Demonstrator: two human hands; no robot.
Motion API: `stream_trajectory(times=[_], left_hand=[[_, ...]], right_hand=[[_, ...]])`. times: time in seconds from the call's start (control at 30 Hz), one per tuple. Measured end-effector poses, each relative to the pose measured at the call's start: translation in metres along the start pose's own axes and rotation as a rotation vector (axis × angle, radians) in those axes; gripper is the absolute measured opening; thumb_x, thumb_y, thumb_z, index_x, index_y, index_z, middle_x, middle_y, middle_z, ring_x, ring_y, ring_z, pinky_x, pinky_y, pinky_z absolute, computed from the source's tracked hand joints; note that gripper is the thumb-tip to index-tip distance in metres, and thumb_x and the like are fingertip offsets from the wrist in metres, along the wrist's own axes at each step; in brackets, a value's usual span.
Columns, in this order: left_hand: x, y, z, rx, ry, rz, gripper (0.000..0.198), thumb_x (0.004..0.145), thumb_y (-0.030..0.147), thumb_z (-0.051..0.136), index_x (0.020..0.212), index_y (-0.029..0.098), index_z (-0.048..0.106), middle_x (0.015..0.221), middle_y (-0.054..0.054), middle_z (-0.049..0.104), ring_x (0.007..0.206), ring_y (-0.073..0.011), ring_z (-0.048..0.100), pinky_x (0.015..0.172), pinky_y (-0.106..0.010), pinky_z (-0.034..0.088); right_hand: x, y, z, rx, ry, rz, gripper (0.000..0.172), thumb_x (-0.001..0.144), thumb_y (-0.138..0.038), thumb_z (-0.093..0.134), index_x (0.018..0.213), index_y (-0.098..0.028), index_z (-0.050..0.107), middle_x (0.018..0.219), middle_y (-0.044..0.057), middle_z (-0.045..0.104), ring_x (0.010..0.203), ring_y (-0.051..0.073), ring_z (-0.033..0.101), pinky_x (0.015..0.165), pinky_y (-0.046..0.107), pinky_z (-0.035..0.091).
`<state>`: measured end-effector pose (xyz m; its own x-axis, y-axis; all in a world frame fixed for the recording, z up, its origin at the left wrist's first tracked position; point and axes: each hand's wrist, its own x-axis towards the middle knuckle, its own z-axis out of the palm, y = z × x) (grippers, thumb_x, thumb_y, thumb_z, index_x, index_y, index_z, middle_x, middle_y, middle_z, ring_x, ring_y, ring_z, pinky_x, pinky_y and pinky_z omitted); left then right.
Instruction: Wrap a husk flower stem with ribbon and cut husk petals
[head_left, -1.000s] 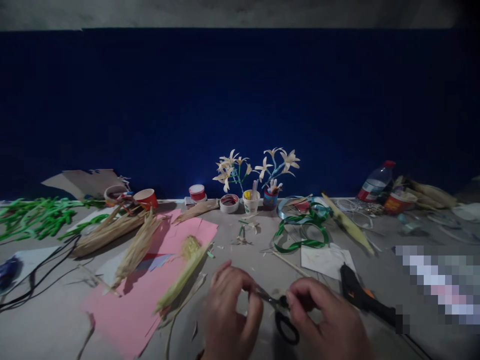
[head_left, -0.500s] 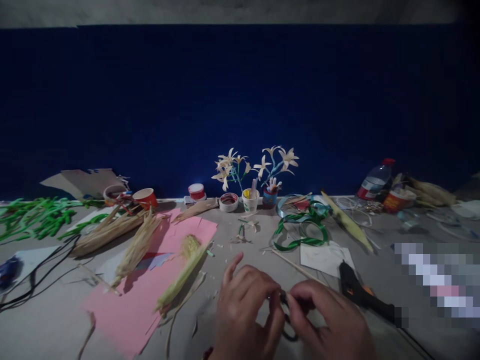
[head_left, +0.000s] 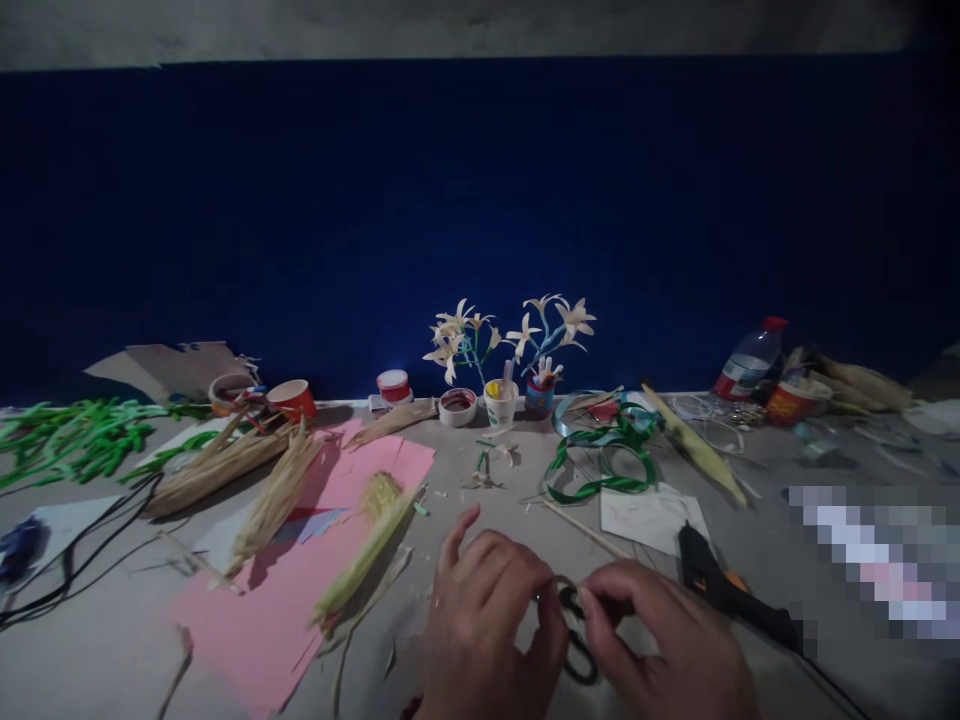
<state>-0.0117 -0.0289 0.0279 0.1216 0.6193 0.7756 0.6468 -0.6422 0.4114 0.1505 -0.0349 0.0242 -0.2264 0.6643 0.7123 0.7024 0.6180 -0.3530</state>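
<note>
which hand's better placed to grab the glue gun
Right, probably: the glue gun lies just beside the right hand, while the left hand is farther off, beyond the scissors between them.

Clutter is hemming my hands in on three sides.
A glue gun [head_left: 731, 590] is lying just beside my right hand [head_left: 667, 650], a corn husk [head_left: 364, 555] on pink paper [head_left: 285, 620] is blocking the way past my left hand [head_left: 487, 620], a stick [head_left: 585, 530] is lying just ahead, and scissors [head_left: 577, 640] are filling the gap between them; bare table [head_left: 97, 650] is showing only beyond the paper, near left.
</note>
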Motion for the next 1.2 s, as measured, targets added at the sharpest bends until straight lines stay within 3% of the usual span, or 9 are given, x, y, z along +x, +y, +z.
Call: stream_trajectory(times=[0.17,0.33,0.43,0.57,0.67,0.87,1.07,1.13,1.2], left_hand=[[-0.006,-0.015,-0.009,0.044,0.035,-0.037,0.022,0.078,0.000,0.053,0.081,0.022,0.054,0.070,0.002,0.064,0.069,-0.0156,0.061,0.096,-0.044,0.041],[-0.002,-0.006,-0.016,-0.057,-0.124,0.010,0.023,0.077,0.012,0.059,0.098,0.021,0.056,0.086,-0.004,0.069,0.083,-0.0214,0.064,0.103,-0.049,0.035],[0.003,0.002,-0.009,-0.029,-0.087,0.011,0.015,0.077,0.009,0.062,0.084,0.022,0.059,0.075,0.001,0.070,0.072,-0.0178,0.064,0.104,-0.048,0.034],[0.005,0.004,-0.001,0.014,-0.011,0.011,0.021,0.077,0.002,0.057,0.070,0.021,0.057,0.062,0.005,0.067,0.062,-0.0130,0.061,0.103,-0.044,0.036],[0.004,0.004,0.001,-0.002,0.012,0.013,0.021,0.076,0.001,0.058,0.068,0.021,0.057,0.061,0.005,0.066,0.060,-0.0123,0.060,0.102,-0.044,0.036],[0.002,0.003,-0.003,-0.008,0.019,0.052,0.021,0.076,0.000,0.058,0.072,0.021,0.056,0.062,0.005,0.067,0.061,-0.0120,0.061,0.102,-0.045,0.038],[-0.005,-0.008,-0.016,-0.042,-0.036,-0.001,0.023,0.076,-0.001,0.059,0.078,0.022,0.056,0.068,0.004,0.067,0.067,-0.0130,0.062,0.104,-0.046,0.037],[-0.006,-0.009,-0.016,-0.048,-0.052,-0.009,0.023,0.076,0.000,0.059,0.078,0.022,0.056,0.069,0.004,0.067,0.067,-0.0131,0.062,0.104,-0.046,0.037],[-0.005,-0.009,-0.014,-0.048,-0.057,-0.003,0.022,0.076,0.000,0.060,0.078,0.022,0.056,0.069,0.004,0.067,0.067,-0.0132,0.062,0.103,-0.046,0.038]], right_hand=[[0.000,0.006,-0.007,-0.052,0.082,0.049,0.012,0.089,-0.019,0.052,0.079,-0.025,0.055,0.062,-0.005,0.068,0.052,0.012,0.066,0.057,0.020,0.050],[0.000,0.008,-0.005,-0.023,0.027,-0.025,0.011,0.089,-0.016,0.052,0.081,-0.025,0.054,0.064,-0.004,0.069,0.054,0.012,0.067,0.056,0.020,0.050],[-0.002,0.007,-0.001,-0.025,0.003,-0.031,0.010,0.088,-0.016,0.053,0.083,-0.025,0.053,0.066,-0.003,0.070,0.056,0.012,0.069,0.058,0.020,0.051],[-0.003,0.005,0.003,0.051,-0.039,0.030,0.010,0.086,-0.015,0.053,0.092,-0.023,0.054,0.074,-0.001,0.069,0.061,0.013,0.068,0.061,0.021,0.053],[-0.001,0.002,0.006,0.087,-0.062,0.057,0.013,0.085,-0.015,0.052,0.095,-0.023,0.054,0.075,-0.001,0.067,0.064,0.014,0.067,0.062,0.022,0.053],[0.003,0.002,0.003,0.075,-0.117,0.048,0.014,0.086,-0.014,0.049,0.079,-0.024,0.055,0.066,-0.003,0.067,0.057,0.013,0.065,0.057,0.021,0.049],[-0.006,0.034,-0.022,-0.046,0.010,0.264,0.013,0.087,-0.031,0.056,0.078,-0.025,0.062,0.059,-0.005,0.067,0.047,0.014,0.065,0.051,0.022,0.050],[-0.009,0.032,-0.023,0.002,0.025,0.312,0.014,0.088,-0.032,0.055,0.079,-0.025,0.062,0.062,-0.004,0.068,0.050,0.015,0.066,0.053,0.023,0.052],[-0.008,0.021,-0.017,0.076,0.009,0.264,0.008,0.085,-0.026,0.056,0.088,-0.025,0.063,0.072,-0.002,0.072,0.058,0.015,0.069,0.059,0.023,0.054]])
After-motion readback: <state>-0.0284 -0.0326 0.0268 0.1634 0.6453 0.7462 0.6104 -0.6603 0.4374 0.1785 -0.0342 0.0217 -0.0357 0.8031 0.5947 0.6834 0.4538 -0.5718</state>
